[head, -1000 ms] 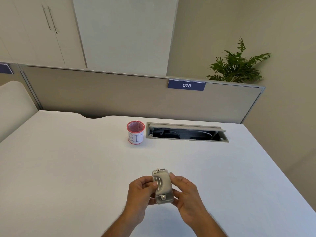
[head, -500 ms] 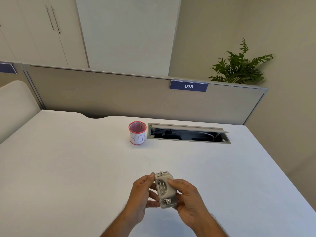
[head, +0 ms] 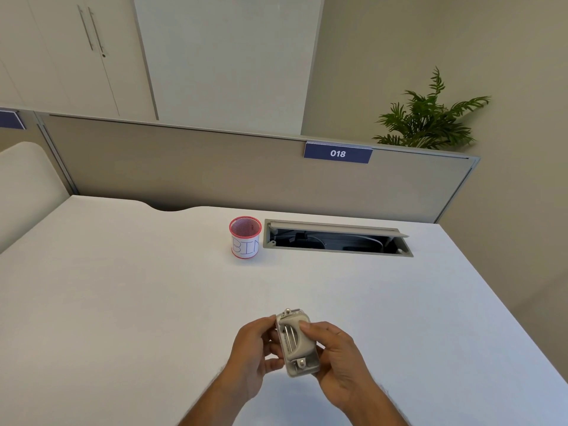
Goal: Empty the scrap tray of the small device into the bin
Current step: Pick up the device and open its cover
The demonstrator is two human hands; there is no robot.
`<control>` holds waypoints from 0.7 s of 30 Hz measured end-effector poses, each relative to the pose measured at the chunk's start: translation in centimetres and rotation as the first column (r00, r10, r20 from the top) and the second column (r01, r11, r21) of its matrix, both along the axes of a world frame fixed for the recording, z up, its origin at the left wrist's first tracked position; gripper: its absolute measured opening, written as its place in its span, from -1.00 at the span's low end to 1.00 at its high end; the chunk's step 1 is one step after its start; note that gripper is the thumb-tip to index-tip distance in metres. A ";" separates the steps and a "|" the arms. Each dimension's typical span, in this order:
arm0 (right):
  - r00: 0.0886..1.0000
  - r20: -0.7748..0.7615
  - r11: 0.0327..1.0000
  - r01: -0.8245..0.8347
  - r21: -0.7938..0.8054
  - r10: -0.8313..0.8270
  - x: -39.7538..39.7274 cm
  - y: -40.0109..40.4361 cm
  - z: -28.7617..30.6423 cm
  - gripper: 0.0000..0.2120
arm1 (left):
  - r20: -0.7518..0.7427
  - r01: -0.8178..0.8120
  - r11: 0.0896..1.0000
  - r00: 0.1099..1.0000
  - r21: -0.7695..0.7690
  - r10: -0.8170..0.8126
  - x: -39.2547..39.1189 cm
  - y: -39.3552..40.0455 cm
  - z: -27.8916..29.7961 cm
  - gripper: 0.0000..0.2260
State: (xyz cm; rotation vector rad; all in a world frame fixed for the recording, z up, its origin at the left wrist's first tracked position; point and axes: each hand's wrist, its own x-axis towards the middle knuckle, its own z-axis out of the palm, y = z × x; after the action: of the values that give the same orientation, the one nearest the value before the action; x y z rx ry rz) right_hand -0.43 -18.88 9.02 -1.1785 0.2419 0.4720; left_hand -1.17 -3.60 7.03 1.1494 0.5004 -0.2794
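Both hands, left hand (head: 250,358) and right hand (head: 339,361), grip small device (head: 297,344); tray seemingly unopened.

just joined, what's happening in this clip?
A person holds a small grey hole-punch-like device in both bare hands over the near part of the white desk. The left hand grips its left side and the right hand wraps its right side, thumb on top. Whether the scrap tray is off yet cannot be told. The red-rimmed mesh cup with a paper label reading BIN stands farther back, beside the open cable hatch; nothing is being tipped into it yet.
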 end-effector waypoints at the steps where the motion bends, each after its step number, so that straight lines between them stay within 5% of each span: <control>1: 1.000 -0.001 1.000 0.002 0.000 -0.002 0.0 0.0 0.0 -0.73 | -0.006 -0.007 1.000 1.000 -0.009 0.007 0.0 0.0 0.0 -0.68; 8: 0.997 -0.031 0.997 0.074 0.038 -0.073 0.9 -0.3 0.3 -0.75 | 0.061 0.010 1.000 0.998 -0.019 -0.009 -0.4 0.0 0.5 -0.65; 14: 0.983 -0.050 0.980 0.179 0.084 -0.175 2.7 -1.0 1.2 -0.79 | 0.122 0.015 0.992 0.993 -0.124 0.001 -0.4 -0.3 0.8 -0.81; 21: 0.974 -0.064 0.969 0.223 0.103 -0.217 3.4 -1.2 1.6 -0.81 | 0.239 0.075 0.987 0.970 -0.141 -0.040 -0.4 -0.9 0.5 -0.58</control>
State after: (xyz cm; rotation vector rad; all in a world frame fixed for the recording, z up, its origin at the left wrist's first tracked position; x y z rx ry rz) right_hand 2.93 -20.05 10.63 -1.0188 0.3831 0.3166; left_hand -1.56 -4.48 7.52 1.0361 0.2325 -0.2228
